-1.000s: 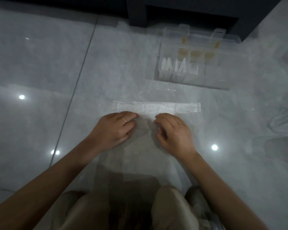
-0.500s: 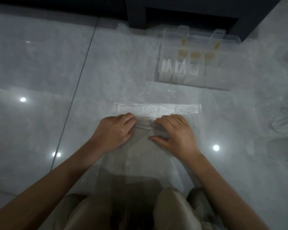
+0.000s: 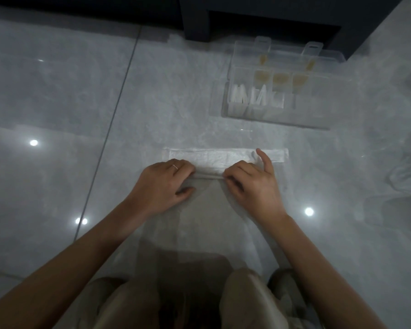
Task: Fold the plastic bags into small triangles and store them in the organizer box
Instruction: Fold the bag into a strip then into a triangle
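A thin translucent plastic bag lies flat on the grey tiled floor in front of my knees. Its far end is folded into a whitish strip. My left hand and my right hand sit side by side on the bag and pinch a raised fold of plastic between them. The right index finger points out straight over the strip. The clear organizer box stands open at the far right, with white folded triangles and yellowish ones in its compartments.
More loose plastic bags lie crumpled at the right edge. Dark furniture stands just behind the box. A tile seam runs down the floor on the left. My knees fill the bottom of the view.
Both hands have slid slightly away from me, bringing the pinched fold up against the whitish strip. The right index finger has straightened out over the strip.
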{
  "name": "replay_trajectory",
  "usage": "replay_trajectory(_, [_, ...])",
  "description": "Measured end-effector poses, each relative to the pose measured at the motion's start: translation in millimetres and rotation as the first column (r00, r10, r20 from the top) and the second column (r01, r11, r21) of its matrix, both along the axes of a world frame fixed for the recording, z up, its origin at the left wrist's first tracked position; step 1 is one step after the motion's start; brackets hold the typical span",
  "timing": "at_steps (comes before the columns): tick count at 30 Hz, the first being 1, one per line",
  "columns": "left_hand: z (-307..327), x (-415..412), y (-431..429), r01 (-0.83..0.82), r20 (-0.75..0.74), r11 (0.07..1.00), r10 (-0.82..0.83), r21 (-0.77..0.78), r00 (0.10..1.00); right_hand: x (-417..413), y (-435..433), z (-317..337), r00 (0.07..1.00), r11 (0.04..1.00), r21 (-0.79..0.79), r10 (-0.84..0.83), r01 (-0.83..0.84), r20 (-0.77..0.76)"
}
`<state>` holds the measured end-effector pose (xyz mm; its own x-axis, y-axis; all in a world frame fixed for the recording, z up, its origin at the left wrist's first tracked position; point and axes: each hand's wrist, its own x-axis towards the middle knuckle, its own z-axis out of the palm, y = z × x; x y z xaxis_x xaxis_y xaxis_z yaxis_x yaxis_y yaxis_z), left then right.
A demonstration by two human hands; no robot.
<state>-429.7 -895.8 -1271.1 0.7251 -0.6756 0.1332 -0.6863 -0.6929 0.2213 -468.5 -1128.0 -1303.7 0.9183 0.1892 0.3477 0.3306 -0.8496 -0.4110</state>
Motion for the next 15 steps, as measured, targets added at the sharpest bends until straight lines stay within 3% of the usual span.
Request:
replay_trajectory(5, [-4.4, -2.5, 9.8, -0.081, 0.02, 0.996, 0.082, -0.042, 0.996, 1.9, -3.8, 1.5, 0.999, 1.0, 0.006, 0.017, -0.017, -0.034])
replay_trajectory(10, [-3.3, 0.4, 21.2, -0.31, -0.158, 0.93, 0.282, -0.196, 0.946, 4.9, -5.6, 3.6, 0.997, 0.998, 0.058, 0.021, -0.017, -0.069])
replay_trajectory(15, [-3.5, 9.3, 19.0, -0.53, -0.408, 0.793, 0.395, -0.301, 0.823, 7.3, -3.6, 11.8, 0.977, 0.987, 0.113, -0.092, 0.116, -0.193])
